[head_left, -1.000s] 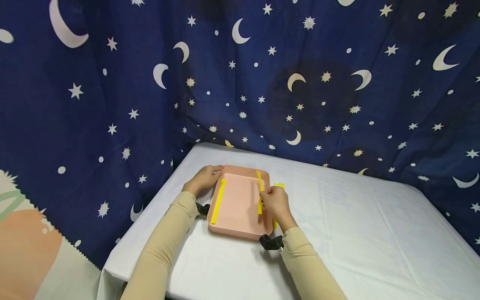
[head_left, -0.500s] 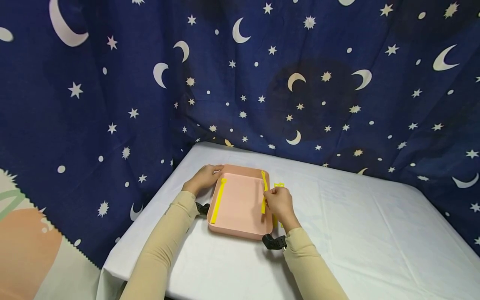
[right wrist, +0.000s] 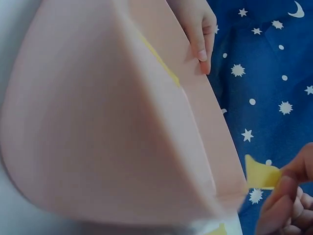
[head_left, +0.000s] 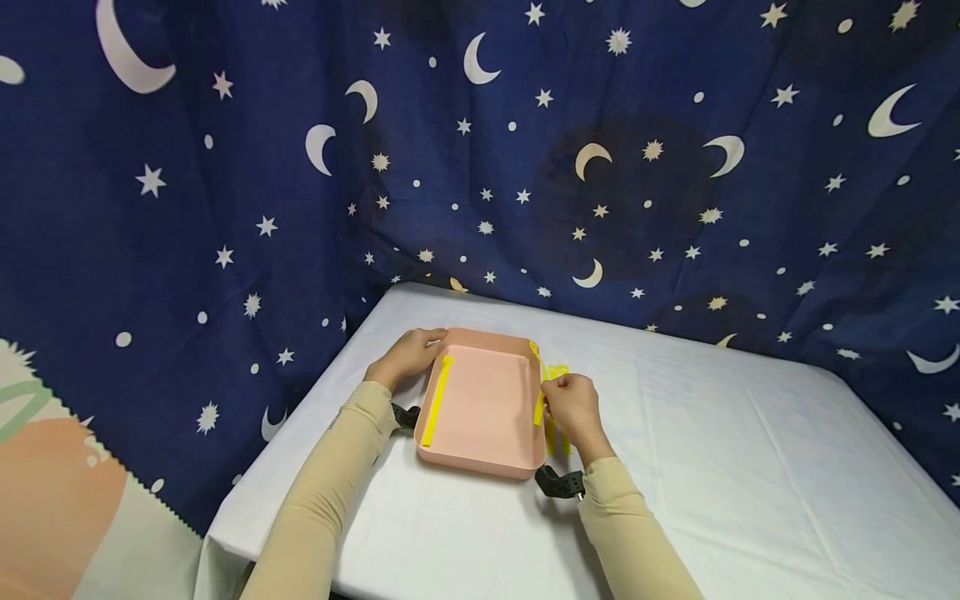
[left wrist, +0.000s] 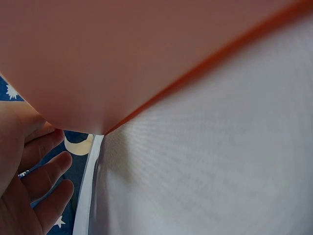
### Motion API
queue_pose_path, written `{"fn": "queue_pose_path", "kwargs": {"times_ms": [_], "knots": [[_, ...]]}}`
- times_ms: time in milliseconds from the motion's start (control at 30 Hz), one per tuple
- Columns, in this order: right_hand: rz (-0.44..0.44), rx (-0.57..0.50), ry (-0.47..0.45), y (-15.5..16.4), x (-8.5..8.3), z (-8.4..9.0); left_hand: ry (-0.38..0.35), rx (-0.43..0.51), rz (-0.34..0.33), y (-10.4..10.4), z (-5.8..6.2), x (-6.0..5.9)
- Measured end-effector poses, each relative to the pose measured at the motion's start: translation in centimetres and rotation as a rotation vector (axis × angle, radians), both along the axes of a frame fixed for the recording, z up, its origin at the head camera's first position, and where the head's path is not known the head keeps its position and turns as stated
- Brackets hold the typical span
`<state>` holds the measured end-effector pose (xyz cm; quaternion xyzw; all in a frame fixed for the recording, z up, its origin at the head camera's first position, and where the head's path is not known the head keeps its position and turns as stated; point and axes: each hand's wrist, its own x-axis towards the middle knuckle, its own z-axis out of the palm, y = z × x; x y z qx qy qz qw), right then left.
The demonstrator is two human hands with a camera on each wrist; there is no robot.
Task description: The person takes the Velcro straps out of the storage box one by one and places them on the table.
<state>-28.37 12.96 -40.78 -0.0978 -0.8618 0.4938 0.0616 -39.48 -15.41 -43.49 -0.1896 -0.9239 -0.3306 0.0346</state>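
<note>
A shallow pink tray with raised walls stands on the table, and one flat yellow strip lies along its left inner side. My left hand holds the rim at the far left corner; in the right wrist view its fingers straddle the wall. At the right wall, my right hand pinches a second yellow strip upright between thumb and fingers. The right wrist view shows that strip's end poking out of the grip. Part of it is hidden by the hand.
More yellow strips lie on the white cloth just right of the tray, partly behind my right hand. A dark blue curtain with moons and stars hangs behind and left of the table.
My right hand has moved right with its yellow strip, from over the tray's interior to its right wall. More of the strips beside the tray now shows. My left hand stays put.
</note>
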Motion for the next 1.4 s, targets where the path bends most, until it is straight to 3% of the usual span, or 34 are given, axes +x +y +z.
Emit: {"fn": "queue_pose_path", "kwargs": {"times_ms": [467, 733, 1133, 1400], "knots": [[-0.054, -0.055, -0.004, 4.5, 0.7, 0.4, -0.01, 0.001, -0.044, 2.5, 0.8, -1.1], [-0.067, -0.032, -0.036, 5.5, 0.0, 0.1, 0.025, -0.01, -0.018, 1.6, 0.5, -1.0], [-0.063, -0.042, -0.06, 6.9, -0.5, -0.6, -0.033, 0.002, 0.027, 0.8, 0.1, -0.5], [-0.057, -0.077, -0.055, 8.0, -0.3, 0.0, -0.029, -0.001, 0.031, 0.6, 0.1, -0.6]]}}
